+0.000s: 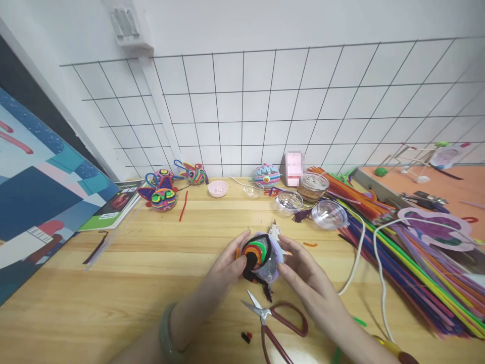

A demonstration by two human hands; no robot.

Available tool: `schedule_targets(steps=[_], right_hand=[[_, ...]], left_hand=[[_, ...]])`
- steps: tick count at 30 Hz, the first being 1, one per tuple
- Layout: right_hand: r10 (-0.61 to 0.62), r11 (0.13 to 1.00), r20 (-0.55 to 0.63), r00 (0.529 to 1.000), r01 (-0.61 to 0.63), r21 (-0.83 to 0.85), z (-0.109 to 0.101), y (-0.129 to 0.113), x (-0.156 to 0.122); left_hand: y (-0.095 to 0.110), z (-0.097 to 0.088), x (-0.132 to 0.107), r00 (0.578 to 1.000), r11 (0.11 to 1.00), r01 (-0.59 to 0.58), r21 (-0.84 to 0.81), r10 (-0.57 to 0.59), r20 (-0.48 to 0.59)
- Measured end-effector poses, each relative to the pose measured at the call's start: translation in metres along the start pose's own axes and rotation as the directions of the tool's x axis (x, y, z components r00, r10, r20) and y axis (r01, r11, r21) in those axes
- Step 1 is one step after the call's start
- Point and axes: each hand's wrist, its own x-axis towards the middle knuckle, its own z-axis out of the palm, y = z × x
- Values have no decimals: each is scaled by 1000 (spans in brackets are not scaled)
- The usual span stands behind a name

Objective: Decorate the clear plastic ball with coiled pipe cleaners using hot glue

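Between both hands is a round craft ball (271, 265), a clear shell partly covered with coiled pipe cleaners in black, orange, green and lilac, with a dark tassel at its lower side. My left hand (229, 260) grips its left side, thumb pressed on the black coil. On the right side, my right hand (303, 268) holds it with thumb in front and fingers behind. Just beyond the ball pokes what looks like a glue gun nozzle (275, 230), the rest hidden. Red-handled scissors (264, 312) lie spread on the table below, beside small black and red scraps (246, 336).
Bundled pipe cleaners (413, 273) and a white cable (379, 268) fill the right side. Clear plastic shells (329, 214), a pink bowl (217, 189) and finished colourful balls (163, 197) stand towards the wall. A painted board (45, 202) leans at left.
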Motion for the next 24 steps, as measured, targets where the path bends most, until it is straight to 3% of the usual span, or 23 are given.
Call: schedule_targets(steps=[8, 16, 19, 24], right_hand=[[-15, 999, -35, 999, 17, 38, -1, -2, 2], [-29, 996, -168, 985, 15, -86, -4, -3, 1], [-78, 996, -272, 959, 63, -65, -8, -3, 2], [-164, 986, -464, 871, 142, -82, -23, -8, 11]], left_hand=[[6, 8, 0, 989, 987, -144, 69, 142, 40], [9, 9, -1, 974, 965, -226, 136, 228, 3], [12, 5, -1, 960, 943, -249, 223, 271, -72], [17, -4, 4, 917, 889, -265, 373, 353, -188]])
